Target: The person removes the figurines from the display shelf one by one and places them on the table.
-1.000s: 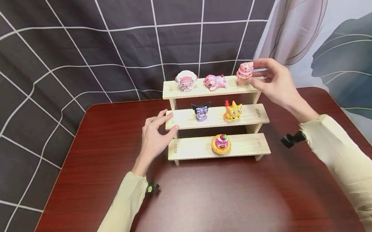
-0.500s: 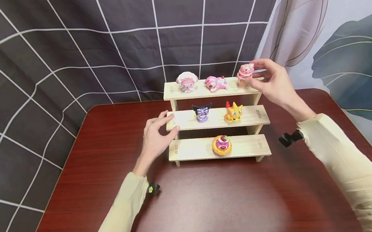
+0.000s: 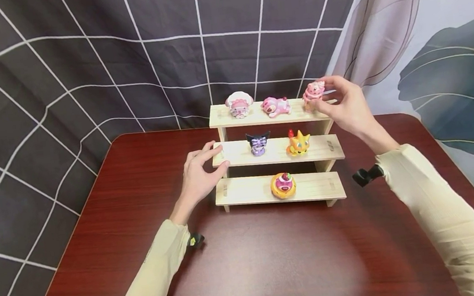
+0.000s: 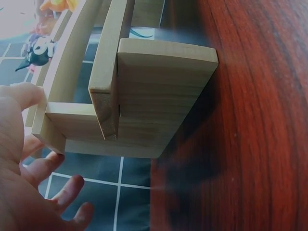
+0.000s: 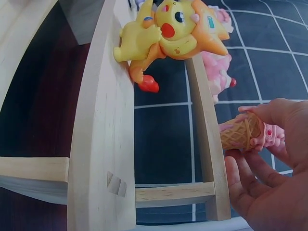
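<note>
A three-tier wooden display shelf (image 3: 237, 153) stands on the table with small figurines on its boards. On the top tier's right end is a pink ice-cream-cone figurine (image 3: 313, 92). My right hand (image 3: 347, 105) pinches it between thumb and fingers; in the right wrist view its waffle cone (image 5: 240, 134) stands at the board. My left hand (image 3: 199, 171) grips the left end of the middle tier, thumb at the front edge; some of its fingers hang free in the left wrist view. Beside the cone lies a pink bear figurine (image 3: 276, 106), with a white-hatted pink figurine (image 3: 239, 105) farther left.
The middle tier carries a purple figurine with black ears (image 3: 258, 144) and a yellow-orange figurine (image 3: 298, 143). A round orange-rimmed figurine (image 3: 283, 185) sits on the bottom tier. The reddish-brown table (image 3: 249, 262) extends in front; a dark gridded cloth (image 3: 124, 63) hangs behind.
My right hand stays on the cone figurine at the top tier, and its wrist has shifted slightly left. The left hand keeps its place on the shelf.
</note>
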{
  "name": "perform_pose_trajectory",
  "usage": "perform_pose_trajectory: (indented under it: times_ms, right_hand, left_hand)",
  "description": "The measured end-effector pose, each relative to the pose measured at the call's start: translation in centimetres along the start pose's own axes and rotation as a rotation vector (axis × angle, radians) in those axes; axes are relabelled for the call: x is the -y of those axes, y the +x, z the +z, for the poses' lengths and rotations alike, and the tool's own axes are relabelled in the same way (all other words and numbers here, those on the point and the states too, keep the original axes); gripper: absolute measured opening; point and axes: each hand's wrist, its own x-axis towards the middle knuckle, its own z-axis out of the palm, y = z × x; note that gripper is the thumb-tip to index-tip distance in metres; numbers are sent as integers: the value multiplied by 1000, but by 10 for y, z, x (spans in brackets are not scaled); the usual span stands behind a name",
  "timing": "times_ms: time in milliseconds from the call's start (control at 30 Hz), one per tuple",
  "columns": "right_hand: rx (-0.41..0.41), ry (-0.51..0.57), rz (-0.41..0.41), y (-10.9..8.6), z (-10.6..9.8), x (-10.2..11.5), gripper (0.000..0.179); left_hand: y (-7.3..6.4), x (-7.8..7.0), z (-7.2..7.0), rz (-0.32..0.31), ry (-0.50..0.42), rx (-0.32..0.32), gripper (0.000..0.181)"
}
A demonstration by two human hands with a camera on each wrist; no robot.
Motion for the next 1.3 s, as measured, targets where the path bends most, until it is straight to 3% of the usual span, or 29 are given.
perform_pose_trajectory:
  times_ms: [433, 867, 1300]
  right_hand:
    - [-4, -32, 18, -3, 0, 4, 45]
    - [0, 10, 22, -5, 0, 9, 47]
    - [-7, 5, -46, -13, 3, 21, 43]
  left_hand:
    - [-1, 0, 0, -8, 4, 1, 46]
    - [0, 0, -1, 5, -6, 3, 45]
    - [0, 0, -1, 19, -8, 1, 45]
